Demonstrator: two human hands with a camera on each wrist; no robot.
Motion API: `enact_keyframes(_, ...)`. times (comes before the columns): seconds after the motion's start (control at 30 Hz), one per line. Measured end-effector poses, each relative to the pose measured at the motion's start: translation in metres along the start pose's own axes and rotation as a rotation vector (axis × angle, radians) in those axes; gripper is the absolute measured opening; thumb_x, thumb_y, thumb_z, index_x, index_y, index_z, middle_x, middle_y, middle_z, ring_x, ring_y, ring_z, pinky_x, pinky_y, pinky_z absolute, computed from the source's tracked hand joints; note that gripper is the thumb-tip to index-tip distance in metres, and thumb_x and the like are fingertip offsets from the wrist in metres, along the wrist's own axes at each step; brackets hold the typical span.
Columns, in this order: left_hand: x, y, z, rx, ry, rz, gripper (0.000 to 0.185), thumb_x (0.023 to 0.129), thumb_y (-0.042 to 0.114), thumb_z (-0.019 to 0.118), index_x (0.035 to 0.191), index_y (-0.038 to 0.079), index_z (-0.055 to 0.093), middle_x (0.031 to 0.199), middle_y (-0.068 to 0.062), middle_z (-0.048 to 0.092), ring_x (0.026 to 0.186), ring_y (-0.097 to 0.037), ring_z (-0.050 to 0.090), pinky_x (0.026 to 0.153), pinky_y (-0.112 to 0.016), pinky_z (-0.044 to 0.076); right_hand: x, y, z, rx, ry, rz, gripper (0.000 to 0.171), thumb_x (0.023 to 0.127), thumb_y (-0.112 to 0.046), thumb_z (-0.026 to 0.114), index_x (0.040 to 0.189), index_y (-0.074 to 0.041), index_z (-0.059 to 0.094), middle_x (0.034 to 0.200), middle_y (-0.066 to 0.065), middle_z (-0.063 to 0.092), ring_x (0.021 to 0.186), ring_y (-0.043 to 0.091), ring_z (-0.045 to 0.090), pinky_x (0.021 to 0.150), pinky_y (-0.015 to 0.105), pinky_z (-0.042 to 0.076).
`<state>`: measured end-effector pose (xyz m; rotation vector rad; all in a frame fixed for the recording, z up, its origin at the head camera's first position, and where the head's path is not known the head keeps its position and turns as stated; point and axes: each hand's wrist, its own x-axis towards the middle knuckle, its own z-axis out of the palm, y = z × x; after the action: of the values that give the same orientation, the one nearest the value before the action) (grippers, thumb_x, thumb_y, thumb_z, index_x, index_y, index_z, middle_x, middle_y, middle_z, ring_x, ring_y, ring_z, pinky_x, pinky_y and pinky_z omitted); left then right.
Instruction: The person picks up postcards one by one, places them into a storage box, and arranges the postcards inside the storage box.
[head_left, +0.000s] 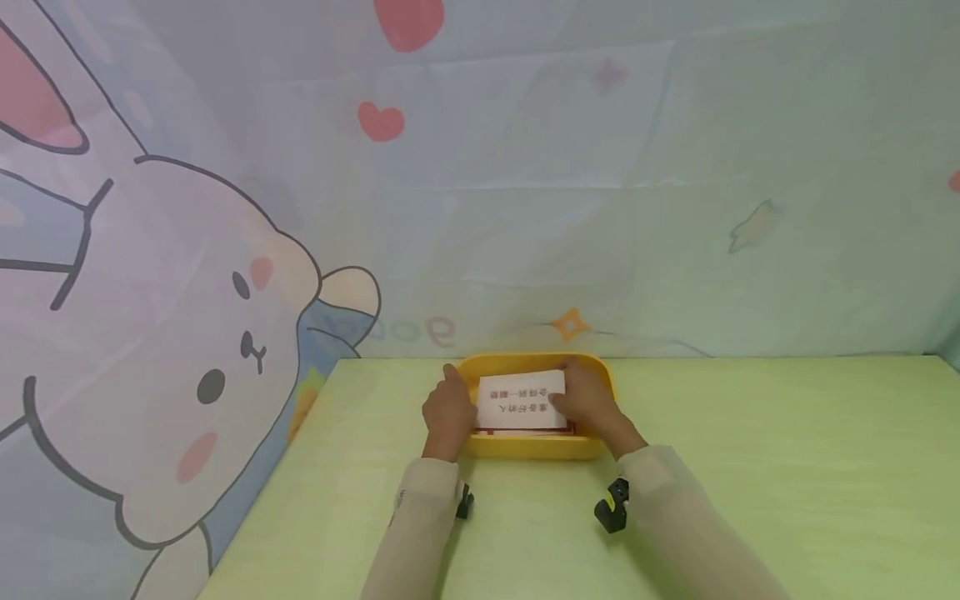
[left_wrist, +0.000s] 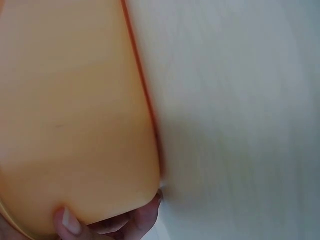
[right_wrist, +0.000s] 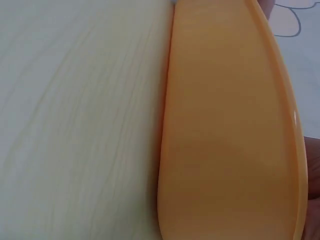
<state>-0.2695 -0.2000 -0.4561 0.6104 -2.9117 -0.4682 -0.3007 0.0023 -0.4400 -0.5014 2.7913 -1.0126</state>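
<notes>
Your two hands sit at a yellow tray [head_left: 525, 448] that rests on the pale green worktop [head_left: 750, 467], at about 12 o'clock from your forearms and close to the worktop's far edge.

Your left hand [head_left: 447, 412] is at the tray's 9 o'clock side, fingers curled round the outside of the wall; in the left wrist view a thumbnail and fingertips [left_wrist: 70, 224] press against the orange-yellow plastic near its lower corner.

Your right hand [head_left: 588, 404] lies at the tray's 3 o'clock side, over the rim, its fingers touching the right edge of a white card [head_left: 521, 398] printed with dark characters. Whether those fingers pinch the card or only rest on it cannot be told. In the right wrist view the tray wall [right_wrist: 225, 140] fills the right half of the frame, with bare worktop to its left.

The card lies flat on top of what is inside the tray, roughly centred; a thin red edge [head_left: 517, 432] shows beneath it at its 6 o'clock side.

Both sleeves [head_left: 420, 517] are cream-coloured, each with a small black device at the wrist. Behind the worktop, from 9 to 3 o'clock, hangs a pastel cloth backdrop [head_left: 600, 208] with a cartoon rabbit [head_left: 187, 375], hearts and stars.
</notes>
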Motion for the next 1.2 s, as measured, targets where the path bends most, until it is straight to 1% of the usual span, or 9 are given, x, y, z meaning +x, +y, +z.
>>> enact_keyframes(0.13,-0.003,0.002,-0.004,-0.006,-0.002,-0.002,0.042,0.087,0.009,0.067,0.121,0.001,0.044,0.083,-0.016,0.065,0.062,-0.025,0.059,0.056,-0.037,0.052,-0.001,-0.002,0.001,-0.015,0.006,0.032,0.064,0.091,-0.011,0.066,0.143,0.009,0.035,0.127,0.027,0.061,0.101,0.032,0.057,0.104,0.049,0.048)
enact_keyframes(0.27,-0.005,0.003,-0.005,-0.017,0.009,0.007,0.040,0.087,0.008,0.067,0.119,0.001,0.044,0.083,-0.016,0.065,0.063,-0.026,0.060,0.057,-0.038,0.053,-0.001,-0.002,0.002,-0.044,0.015,0.034,0.067,0.089,-0.012,0.069,0.143,0.011,0.036,0.128,0.028,0.060,0.103,0.034,0.058,0.106,0.049,0.047)
enact_keyframes(0.37,-0.005,0.002,-0.005,-0.024,0.011,0.010,0.040,0.088,0.008,0.066,0.121,0.000,0.045,0.085,-0.018,0.066,0.065,-0.027,0.063,0.059,-0.041,0.055,-0.001,-0.003,0.003,-0.067,0.023,0.031,0.068,0.088,-0.013,0.070,0.143,0.011,0.036,0.126,0.027,0.061,0.100,0.033,0.058,0.104,0.048,0.048)
enact_keyframes(0.6,-0.005,0.002,-0.003,-0.019,0.000,0.001,0.042,0.088,0.009,0.067,0.123,0.002,0.044,0.087,-0.017,0.067,0.066,-0.026,0.062,0.061,-0.040,0.055,-0.002,-0.004,0.007,-0.134,0.022,0.043,0.061,0.089,-0.015,0.072,0.134,0.012,0.040,0.115,0.025,0.060,0.094,0.031,0.056,0.097,0.045,0.052)
enact_keyframes(0.8,-0.008,0.004,-0.005,-0.001,-0.018,-0.022,0.042,0.089,0.010,0.068,0.123,0.003,0.044,0.091,-0.017,0.067,0.069,-0.026,0.062,0.065,-0.041,0.057,-0.003,-0.003,0.010,-0.166,0.013,0.055,0.061,0.088,-0.016,0.073,0.131,0.012,0.041,0.115,0.026,0.057,0.093,0.031,0.054,0.094,0.044,0.051)
enact_keyframes(0.9,-0.008,0.004,-0.005,0.003,-0.014,-0.020,0.041,0.090,0.010,0.068,0.122,0.003,0.044,0.089,-0.017,0.067,0.068,-0.026,0.062,0.064,-0.041,0.057,-0.003,-0.002,0.010,-0.186,0.013,0.053,0.062,0.088,-0.017,0.074,0.131,0.013,0.041,0.114,0.026,0.056,0.090,0.030,0.054,0.091,0.043,0.053)
enact_keyframes(1.03,-0.007,0.003,-0.003,0.000,-0.001,-0.001,0.039,0.091,0.010,0.065,0.122,0.002,0.044,0.085,-0.016,0.066,0.064,-0.025,0.062,0.060,-0.040,0.055,-0.003,-0.003,0.011,-0.187,-0.001,0.059,0.062,0.088,-0.017,0.074,0.132,0.013,0.041,0.116,0.027,0.054,0.090,0.030,0.054,0.092,0.043,0.053)
enact_keyframes(1.13,-0.008,0.002,-0.001,-0.004,0.007,0.014,0.037,0.091,0.009,0.064,0.121,0.001,0.044,0.083,-0.016,0.066,0.063,-0.026,0.062,0.057,-0.040,0.054,-0.003,-0.003,0.012,-0.201,-0.002,0.049,0.061,0.088,-0.016,0.074,0.131,0.013,0.042,0.116,0.027,0.053,0.091,0.031,0.052,0.093,0.044,0.053)
enact_keyframes(1.2,-0.008,0.002,-0.001,-0.005,0.014,0.020,0.037,0.090,0.009,0.065,0.120,0.001,0.044,0.083,-0.017,0.066,0.063,-0.027,0.063,0.056,-0.040,0.054,-0.004,-0.004,0.011,-0.214,0.006,0.034,0.060,0.087,-0.016,0.075,0.129,0.014,0.043,0.115,0.028,0.052,0.089,0.031,0.052,0.090,0.043,0.053)
